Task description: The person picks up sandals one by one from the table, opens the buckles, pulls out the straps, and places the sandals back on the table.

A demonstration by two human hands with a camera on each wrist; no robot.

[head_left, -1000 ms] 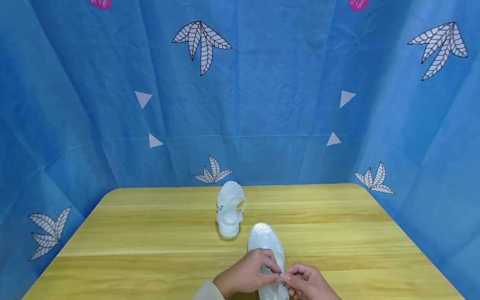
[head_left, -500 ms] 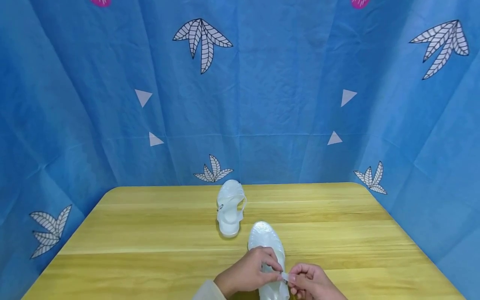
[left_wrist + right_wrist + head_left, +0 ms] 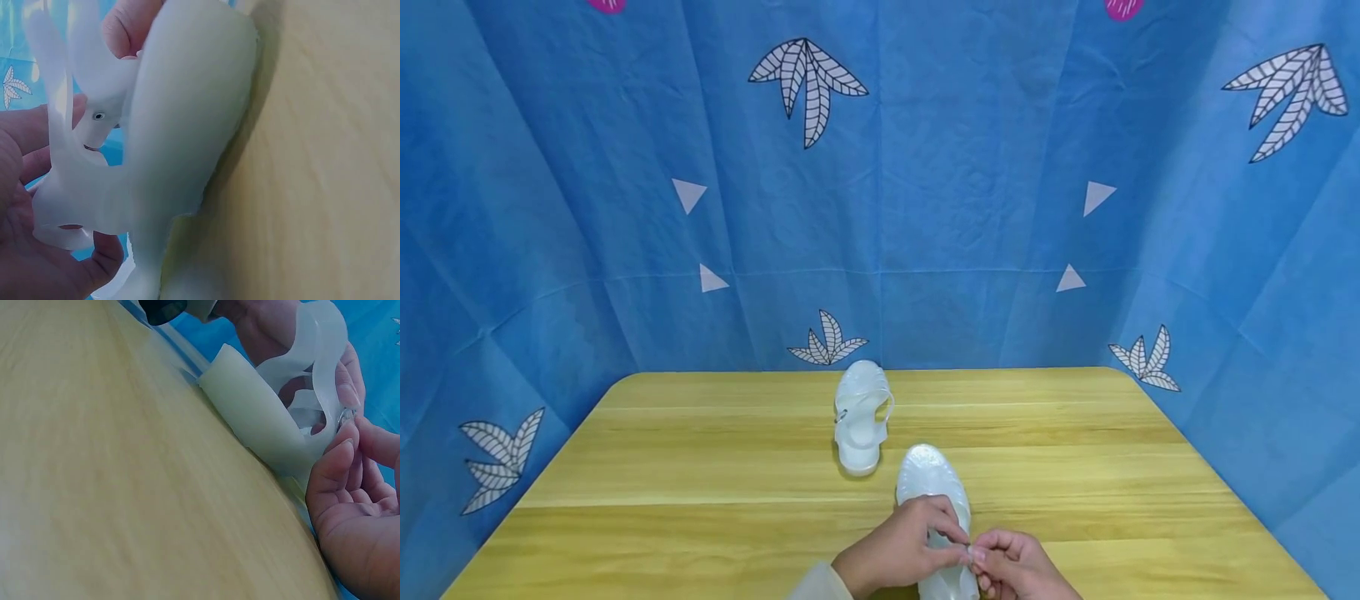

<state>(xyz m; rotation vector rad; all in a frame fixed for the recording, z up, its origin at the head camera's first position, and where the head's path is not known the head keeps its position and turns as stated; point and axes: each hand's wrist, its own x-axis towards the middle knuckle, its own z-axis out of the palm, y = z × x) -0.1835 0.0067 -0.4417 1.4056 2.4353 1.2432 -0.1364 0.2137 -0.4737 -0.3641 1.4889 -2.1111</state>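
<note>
A whitish translucent sandal (image 3: 929, 475) lies near the table's front edge, toe pointing away. My left hand (image 3: 901, 546) reaches over it from the left, thumb and index finger pinching at the buckle on the sandal's right side. From the right, my right hand (image 3: 1021, 567) pinches the strap end at that same spot, fingertips meeting the left ones. In the right wrist view a small metal buckle (image 3: 345, 417) shows between the fingertips of both hands. The left wrist view has the sandal's side and straps (image 3: 94, 200) close up, with fingers behind them.
A matching sandal (image 3: 859, 454) lies farther back on the wooden table (image 3: 700, 467), left of the first, its toe at the back edge. Blue patterned cloth (image 3: 955, 208) hangs behind the table and along both sides.
Half a second ago a short length of strap showed between the hands; now the fingertips meet over it. The right hand moved slightly right, then back left. Both sandals stay in place.
</note>
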